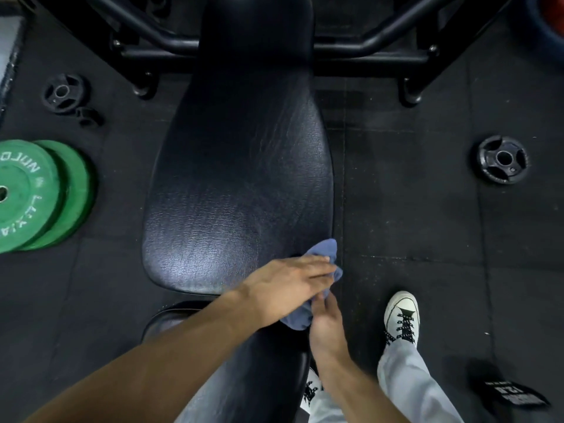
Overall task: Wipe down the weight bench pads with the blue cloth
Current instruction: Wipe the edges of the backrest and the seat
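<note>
Over at the far left, two green bumper plates [33, 193] are lying stacked on the rubber floor [412, 224], well apart from the bench and posing no hazard. Moving right, the long back pad [238, 166] is shining under the light, and the smaller seat pad [171, 319] is showing just below it. The left hand [287, 288] is lying flat, fingers extended, pressing the blue cloth [323, 251] onto the back pad's near right corner. The right hand [326, 322] is pinching the cloth's hanging lower end, though its fingertips are probably tucked into the fabric and hard to read. Much of the cloth is hanging past the pad's edge, so a stroke from here is risking the cloth bunching or slipping off toward the floor. Further right, a white sneaker [401, 315] is standing close by, and a black plate [502, 160] is lying beyond.
</note>
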